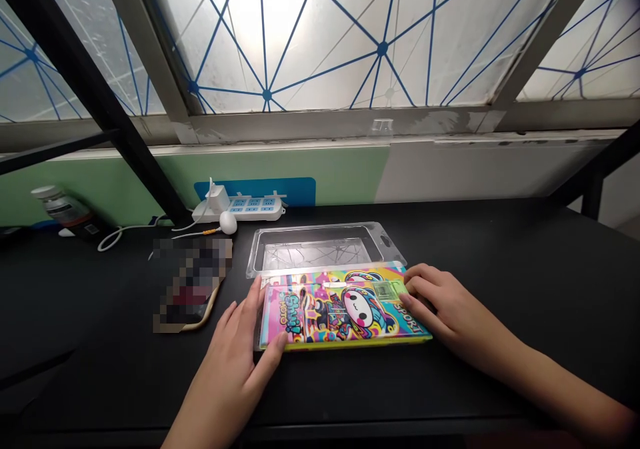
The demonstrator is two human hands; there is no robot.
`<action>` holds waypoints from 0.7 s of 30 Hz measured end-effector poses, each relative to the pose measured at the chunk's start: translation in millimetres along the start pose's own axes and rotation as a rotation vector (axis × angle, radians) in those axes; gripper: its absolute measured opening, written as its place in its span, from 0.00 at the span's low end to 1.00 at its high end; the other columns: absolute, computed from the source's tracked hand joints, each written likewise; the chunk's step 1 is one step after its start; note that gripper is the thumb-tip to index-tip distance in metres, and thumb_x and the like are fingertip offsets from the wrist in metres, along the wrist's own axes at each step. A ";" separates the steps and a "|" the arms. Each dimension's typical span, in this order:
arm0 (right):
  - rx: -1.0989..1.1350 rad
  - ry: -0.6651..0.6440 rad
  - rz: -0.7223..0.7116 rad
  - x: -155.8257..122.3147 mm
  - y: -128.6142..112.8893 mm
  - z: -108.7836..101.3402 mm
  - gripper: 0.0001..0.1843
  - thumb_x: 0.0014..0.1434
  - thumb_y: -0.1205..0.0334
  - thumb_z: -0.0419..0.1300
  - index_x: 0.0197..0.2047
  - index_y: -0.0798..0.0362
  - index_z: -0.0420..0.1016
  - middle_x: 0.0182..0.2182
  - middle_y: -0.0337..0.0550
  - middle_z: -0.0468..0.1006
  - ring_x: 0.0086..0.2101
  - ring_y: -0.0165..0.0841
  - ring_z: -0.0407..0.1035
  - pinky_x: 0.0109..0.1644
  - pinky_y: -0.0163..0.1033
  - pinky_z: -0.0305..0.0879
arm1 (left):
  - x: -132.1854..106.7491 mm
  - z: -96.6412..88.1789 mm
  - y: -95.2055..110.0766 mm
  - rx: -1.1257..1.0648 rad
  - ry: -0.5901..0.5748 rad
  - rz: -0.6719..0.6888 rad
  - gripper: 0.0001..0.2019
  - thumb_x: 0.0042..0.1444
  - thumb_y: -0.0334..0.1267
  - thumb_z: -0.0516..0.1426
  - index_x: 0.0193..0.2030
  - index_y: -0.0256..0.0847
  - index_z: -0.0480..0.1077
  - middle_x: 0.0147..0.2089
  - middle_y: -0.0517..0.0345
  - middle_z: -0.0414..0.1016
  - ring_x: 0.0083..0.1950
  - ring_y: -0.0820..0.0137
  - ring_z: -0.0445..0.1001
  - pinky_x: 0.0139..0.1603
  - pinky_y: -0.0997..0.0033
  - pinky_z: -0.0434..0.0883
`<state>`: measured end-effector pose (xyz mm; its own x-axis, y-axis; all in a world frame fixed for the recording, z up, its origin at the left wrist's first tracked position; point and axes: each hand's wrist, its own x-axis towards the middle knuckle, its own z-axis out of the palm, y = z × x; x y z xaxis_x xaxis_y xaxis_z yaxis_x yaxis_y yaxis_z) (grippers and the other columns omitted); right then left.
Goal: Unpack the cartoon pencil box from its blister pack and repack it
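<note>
A brightly printed pencil case (345, 312) with a cartoon bunny face and a translucent green clasp lies on the black desk. Its lower edge is yellow-green. My left hand (240, 362) grips its left end, the thumb at the near corner and the fingers along the side. At the other end, the fingers of my right hand (437, 302) are curled against the right edge near the clasp. Behind the case lies a clear plastic packaging shell (320, 235) with a hang hole. A matching printed surface (360, 274) shows between shell and case; how it joins them I cannot tell.
A phone-like object (195, 289), its face blurred out, lies left of my left hand. Farther back are a white power strip (255, 209) with a plug and cable, and a tilted bottle (67, 209). Black metal bars (135, 142) slant up before the window.
</note>
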<state>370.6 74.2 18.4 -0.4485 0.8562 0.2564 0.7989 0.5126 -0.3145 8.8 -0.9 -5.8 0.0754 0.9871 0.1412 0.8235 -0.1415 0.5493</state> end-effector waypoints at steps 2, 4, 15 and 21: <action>-0.112 0.034 -0.051 5.1 -1.3 -0.8 0.19 0.71 0.48 0.50 0.37 0.49 0.74 0.43 0.49 0.77 0.40 0.42 0.73 0.46 0.50 0.66 | -0.7 -1.0 -1.0 -0.021 -0.004 -0.005 0.37 0.70 0.52 0.50 0.78 0.56 0.34 0.77 0.48 0.54 0.75 0.50 0.57 0.69 0.37 0.60; -0.233 0.084 -0.112 11.1 -4.9 -3.2 0.18 0.71 0.49 0.50 0.40 0.51 0.75 0.43 0.51 0.78 0.41 0.44 0.74 0.48 0.52 0.64 | 0.1 -1.7 -1.9 -0.032 -0.004 0.000 0.43 0.66 0.53 0.55 0.78 0.55 0.31 0.76 0.47 0.57 0.74 0.49 0.58 0.69 0.35 0.59; -0.265 -0.054 -0.342 52.9 -80.1 10.3 0.21 0.69 0.47 0.54 0.51 0.56 0.74 0.44 0.55 0.77 0.42 0.47 0.71 0.44 0.51 0.66 | 4.3 1.0 0.2 -0.021 0.016 0.043 0.47 0.64 0.50 0.59 0.78 0.52 0.32 0.73 0.43 0.61 0.72 0.49 0.63 0.69 0.37 0.60; -0.250 -0.119 -0.278 70.9 -102.1 23.0 0.19 0.72 0.51 0.49 0.41 0.56 0.74 0.39 0.53 0.73 0.39 0.45 0.67 0.44 0.50 0.65 | 3.0 -1.4 -0.5 -0.024 -0.018 0.033 0.48 0.64 0.51 0.58 0.78 0.53 0.28 0.74 0.43 0.60 0.73 0.49 0.60 0.69 0.37 0.59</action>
<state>248.0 84.0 47.7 -0.6935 0.6956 0.1876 0.7066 0.7076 -0.0114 7.8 2.1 -4.5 0.1132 0.9830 0.1448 0.8066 -0.1760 0.5644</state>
